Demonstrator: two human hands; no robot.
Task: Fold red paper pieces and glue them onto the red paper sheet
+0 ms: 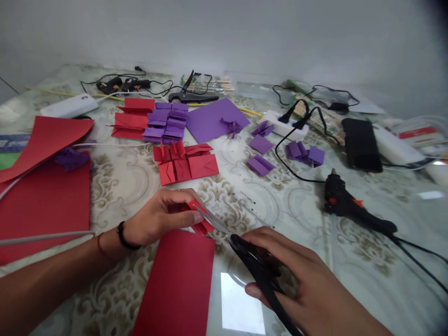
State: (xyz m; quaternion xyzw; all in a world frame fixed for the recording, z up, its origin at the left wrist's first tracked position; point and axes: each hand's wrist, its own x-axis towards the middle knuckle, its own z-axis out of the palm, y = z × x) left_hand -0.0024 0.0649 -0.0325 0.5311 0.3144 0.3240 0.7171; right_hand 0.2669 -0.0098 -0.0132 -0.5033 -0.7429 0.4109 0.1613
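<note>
My left hand (171, 210) pinches a small folded piece of red paper (202, 226) between thumb and fingers. Black-handled scissors (257, 268) are gripped in my right hand (294, 270), with their blades pointing up and left across the red piece. Whether the blades are cutting into it I cannot tell. Below my left hand lies a long red paper strip (177, 284). Just beyond my hands sit folded red paper pieces (187, 163), joined in a block. Behind them, folded purple pieces (166, 122) stand beside more folded red ones (131, 126).
A black glue gun (353, 205) lies at right, its cord running to a white power strip (285, 125). Near it are a black phone (362, 144) and loose purple folds (261, 164). Large red sheets (45, 205) cover the left; a purple sheet (213, 119) lies farther back.
</note>
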